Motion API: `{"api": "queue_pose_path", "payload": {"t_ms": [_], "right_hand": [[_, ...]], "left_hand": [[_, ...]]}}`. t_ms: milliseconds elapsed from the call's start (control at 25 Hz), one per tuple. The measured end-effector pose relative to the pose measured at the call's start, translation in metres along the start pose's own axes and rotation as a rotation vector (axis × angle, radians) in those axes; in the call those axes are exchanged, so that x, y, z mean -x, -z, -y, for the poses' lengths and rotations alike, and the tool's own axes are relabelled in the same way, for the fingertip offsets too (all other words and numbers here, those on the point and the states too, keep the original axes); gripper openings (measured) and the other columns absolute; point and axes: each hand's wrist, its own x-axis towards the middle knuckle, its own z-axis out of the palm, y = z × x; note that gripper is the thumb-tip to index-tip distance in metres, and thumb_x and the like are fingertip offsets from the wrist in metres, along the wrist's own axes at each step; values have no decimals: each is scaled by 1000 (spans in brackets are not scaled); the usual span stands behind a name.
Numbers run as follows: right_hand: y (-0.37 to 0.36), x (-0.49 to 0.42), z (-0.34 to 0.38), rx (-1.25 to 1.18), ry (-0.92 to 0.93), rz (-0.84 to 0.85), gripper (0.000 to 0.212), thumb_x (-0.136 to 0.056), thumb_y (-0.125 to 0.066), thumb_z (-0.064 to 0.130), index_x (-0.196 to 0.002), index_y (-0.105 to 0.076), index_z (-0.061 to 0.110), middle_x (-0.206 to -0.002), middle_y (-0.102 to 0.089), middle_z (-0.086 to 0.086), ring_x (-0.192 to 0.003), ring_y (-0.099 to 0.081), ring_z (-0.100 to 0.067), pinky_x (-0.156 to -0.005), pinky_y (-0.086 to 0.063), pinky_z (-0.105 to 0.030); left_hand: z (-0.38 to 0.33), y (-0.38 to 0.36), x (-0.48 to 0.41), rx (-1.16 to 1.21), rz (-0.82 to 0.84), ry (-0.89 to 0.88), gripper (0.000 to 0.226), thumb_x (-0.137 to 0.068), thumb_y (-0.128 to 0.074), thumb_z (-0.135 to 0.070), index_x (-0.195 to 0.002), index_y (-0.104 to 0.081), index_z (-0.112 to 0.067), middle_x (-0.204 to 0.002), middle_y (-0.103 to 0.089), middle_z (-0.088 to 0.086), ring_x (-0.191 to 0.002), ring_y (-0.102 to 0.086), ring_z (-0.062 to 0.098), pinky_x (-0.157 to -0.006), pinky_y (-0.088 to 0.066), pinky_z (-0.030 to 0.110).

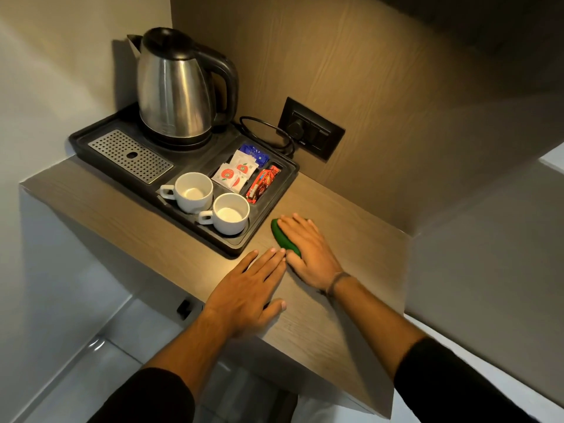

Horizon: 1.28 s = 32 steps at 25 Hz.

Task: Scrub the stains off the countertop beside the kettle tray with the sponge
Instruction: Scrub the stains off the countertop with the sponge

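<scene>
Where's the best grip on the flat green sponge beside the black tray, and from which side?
Come from above and pinch across its width, thumb on the exposed tray-side long edge, fingers over the far one. The flat green sponge lies low on the wooden countertop right of the black tray; the right hand presses flat on top.

No legible text; print on sachets [233,175], red wrapper [262,186] too blurred.

Left hand [248,288] flat, fingers straight; right hand [306,250] palm-down (fingers extended too).
</scene>
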Motion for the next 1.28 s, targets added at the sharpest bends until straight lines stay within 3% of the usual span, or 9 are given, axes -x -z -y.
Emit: {"api": "queue_pose_path", "payload": {"t_ms": [80,200,320,400,640,840,1040,1200,1280], "right_hand": [[-4,51,-13,12,15,17,73,-95,-44,32,-164,-20,30,-172,-24,5,-159,-8,-16,-128,-1,-42],[9,118,-50,28,-40,-31,75,-94,-45,31,-164,-18,32,-172,-19,10,-159,-6,-13,-129,-7,-49],[26,96,-58,13,-255,-93,71,-93,-47,26,-162,-29,19,-170,-25,-2,-159,-14,-23,-127,-13,-55],[22,75,-26,-27,-354,-141,70,-94,-50,23,-161,-30,19,-169,-27,-4,-159,-15,-26,-128,-11,-54],[-26,177,35,3,-229,-115,79,-93,-48,32,-164,-13,36,-173,-13,14,-159,-4,-12,-128,-7,-50],[5,124,25,-51,-563,-244,71,-93,-49,25,-162,-29,21,-170,-26,-3,-159,-14,-25,-127,-12,-56],[-45,161,74,-19,-336,-140,79,-94,-50,34,-164,-13,36,-172,-18,10,-159,0,-10,-128,-3,-46],[-21,169,44,14,-482,-131,81,-96,-52,43,-165,-11,31,-173,-11,7,-159,5,-16,-128,-2,-47],[-17,150,41,-6,-502,-131,81,-96,-55,38,-164,-12,27,-173,-14,3,-159,1,-20,-128,-2,-47]], "left_hand": [[0,0,1,9,-12,4,80,-104,-24,-64,-166,-6,-16,-177,-5,4,-162,3,19,-133,-6,49],[2,1,0,13,-12,3,79,-104,-25,-63,-166,-10,-16,-177,-10,5,-163,-1,20,-132,-13,51],[3,-2,0,17,-18,0,78,-105,-24,-64,-166,-9,-17,-178,-9,4,-163,1,19,-133,-10,49],[3,0,1,0,-6,-10,79,-104,-23,-64,-166,-8,-16,-177,-7,5,-162,2,20,-133,-9,49],[0,4,1,-44,24,-6,81,-104,-18,-64,-165,-3,-13,-177,1,7,-162,6,22,-133,-9,51],[1,2,0,-67,25,-16,81,-103,-19,-62,-165,-7,-11,-177,-6,10,-163,0,24,-132,-12,52],[3,2,0,-68,37,-16,81,-104,-20,-63,-164,-13,-9,-176,-13,13,-162,-7,27,-131,-17,54],[3,2,0,-70,43,-17,82,-103,-19,-62,-165,-9,-9,-177,-9,11,-163,-4,26,-132,-14,53],[3,4,-1,-68,58,-19,82,-103,-19,-62,-165,-7,-9,-177,-7,11,-163,-2,26,-132,-13,53]]}}
